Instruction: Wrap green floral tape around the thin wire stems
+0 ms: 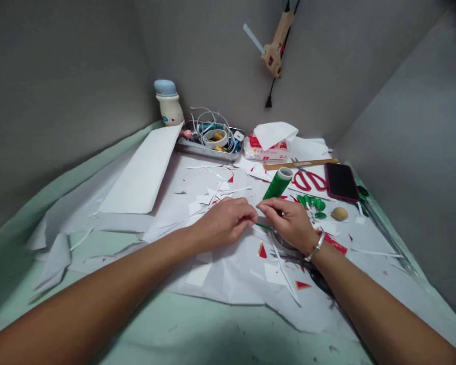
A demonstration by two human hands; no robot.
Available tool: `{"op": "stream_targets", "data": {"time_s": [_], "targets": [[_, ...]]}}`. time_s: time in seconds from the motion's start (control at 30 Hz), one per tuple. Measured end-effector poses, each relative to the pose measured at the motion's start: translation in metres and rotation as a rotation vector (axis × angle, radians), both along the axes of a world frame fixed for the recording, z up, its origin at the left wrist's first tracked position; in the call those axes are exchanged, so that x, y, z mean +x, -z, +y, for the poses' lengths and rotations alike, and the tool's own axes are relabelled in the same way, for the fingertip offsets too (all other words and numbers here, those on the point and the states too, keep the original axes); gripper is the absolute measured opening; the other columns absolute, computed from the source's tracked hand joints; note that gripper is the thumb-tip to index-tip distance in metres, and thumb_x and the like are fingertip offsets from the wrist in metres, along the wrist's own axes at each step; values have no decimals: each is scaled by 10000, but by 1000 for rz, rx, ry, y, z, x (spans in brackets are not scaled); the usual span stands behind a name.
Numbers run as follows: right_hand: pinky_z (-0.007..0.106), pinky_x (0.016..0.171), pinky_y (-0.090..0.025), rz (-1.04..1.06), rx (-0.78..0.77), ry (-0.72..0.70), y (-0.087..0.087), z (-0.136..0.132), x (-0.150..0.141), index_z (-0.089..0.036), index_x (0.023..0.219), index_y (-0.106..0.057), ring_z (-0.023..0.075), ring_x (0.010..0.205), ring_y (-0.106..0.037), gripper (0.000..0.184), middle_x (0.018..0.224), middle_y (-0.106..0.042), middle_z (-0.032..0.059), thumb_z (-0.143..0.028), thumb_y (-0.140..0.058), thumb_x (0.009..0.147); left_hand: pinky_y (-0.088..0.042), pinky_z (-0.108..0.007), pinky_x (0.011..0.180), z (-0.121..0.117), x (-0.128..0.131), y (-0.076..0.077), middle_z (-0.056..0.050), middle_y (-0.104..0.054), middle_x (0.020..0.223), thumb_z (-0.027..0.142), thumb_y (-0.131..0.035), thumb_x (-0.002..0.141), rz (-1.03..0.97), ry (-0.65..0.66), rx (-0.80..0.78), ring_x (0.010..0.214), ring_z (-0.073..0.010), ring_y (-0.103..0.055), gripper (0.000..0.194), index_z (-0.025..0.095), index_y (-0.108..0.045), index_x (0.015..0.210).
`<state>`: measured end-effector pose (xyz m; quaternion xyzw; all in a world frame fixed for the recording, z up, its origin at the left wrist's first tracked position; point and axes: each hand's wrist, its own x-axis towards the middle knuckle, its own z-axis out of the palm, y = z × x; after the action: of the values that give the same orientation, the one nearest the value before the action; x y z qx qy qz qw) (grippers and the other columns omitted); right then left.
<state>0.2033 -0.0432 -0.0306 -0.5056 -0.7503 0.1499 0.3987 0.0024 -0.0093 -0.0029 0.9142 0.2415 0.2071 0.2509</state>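
My left hand [232,219] is closed in a pinch, with the end of a thin green stem-like piece [264,226] at its fingertips. That piece runs right and passes below my right hand [292,220]. Thumb and forefinger of my right hand are pressed together close to the left fingertips; what they hold, if anything, is too fine to make out. A spool of green thread [276,184] stands tilted just behind the right hand. Small green leaf-shaped pieces [312,203] lie beyond it. Dark-handled scissors [319,279] lie partly hidden under my right forearm.
White paper with scattered scraps and red bits [263,250] covers the table. Behind are a metal tray [209,149] of supplies, a tissue pack [268,151], red scissors [307,181], a phone [342,181] and a bottle [168,104]. A glue gun [277,45] hangs above.
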Motion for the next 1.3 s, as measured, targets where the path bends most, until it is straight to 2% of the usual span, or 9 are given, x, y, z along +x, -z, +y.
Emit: {"op": "stream_targets", "data": {"time_s": [0.13,0.27,0.47,0.57,0.67,0.83,0.97,1.13,1.3], "targets": [[240,651,-443,-120,-50,-95,2,-2,-2,-206,882,-690,135,698,-595,173,769,-681,11,-236,-520,880,-442,-283,768,1,-1,-6,-23,-620,907,161,-467,847,-185,-138,-182,848,-148,-562,136,186,-598,870],[264,667,-419,-338,66,-206,-3,-12,-10,-200,854,-681,145,695,-553,165,723,-652,15,-214,-518,874,-437,-291,711,4,-2,0,-31,-605,865,146,-460,826,-153,-306,-80,805,-159,-550,137,172,-595,825],[255,636,-409,-227,198,-142,-7,-15,-11,-181,865,-680,130,632,-520,165,674,-633,13,-204,-518,884,-416,-348,796,3,-1,9,-49,-609,862,116,-454,823,92,-179,180,821,-185,-545,172,164,-611,875],[244,662,-431,-89,143,-47,-4,-7,-6,-188,872,-684,125,674,-567,165,740,-670,15,-210,-521,892,-408,-361,838,2,0,7,-38,-605,847,113,-445,838,87,-102,164,823,-176,-549,182,176,-611,878],[234,677,-451,-13,16,-17,0,0,0,-198,867,-682,129,733,-610,170,820,-696,13,-232,-519,897,-422,-334,831,1,0,2,-22,-606,846,124,-464,839,-5,-52,31,818,-158,-547,162,191,-608,867],[246,683,-443,-185,-40,-117,2,-2,-2,-209,870,-683,137,731,-599,159,803,-691,11,-214,-524,880,-442,-281,697,1,-1,-4,-25,-614,883,152,-464,830,-176,-209,-170,814,-152,-554,146,187,-604,851],[266,668,-412,-413,74,-217,-3,-13,-11,-199,856,-671,147,701,-553,169,729,-659,17,-218,-506,883,-433,-297,687,3,-1,1,-37,-603,861,148,-446,821,-130,-338,-66,783,-162,-543,150,171,-595,819],[264,629,-398,-355,217,-178,-7,-16,-13,-179,881,-678,141,644,-521,173,684,-638,19,-214,-509,884,-416,-331,751,2,0,9,-43,-595,829,121,-450,814,65,-183,162,782,-178,-533,167,162,-608,851],[231,685,-441,-64,71,-10,-3,-4,-3,-190,880,-681,125,713,-597,171,798,-691,17,-231,-516,897,-421,-319,795,1,0,4,-23,-602,836,125,-470,829,29,-42,29,797,-157,-548,150,182,-609,843]]}}
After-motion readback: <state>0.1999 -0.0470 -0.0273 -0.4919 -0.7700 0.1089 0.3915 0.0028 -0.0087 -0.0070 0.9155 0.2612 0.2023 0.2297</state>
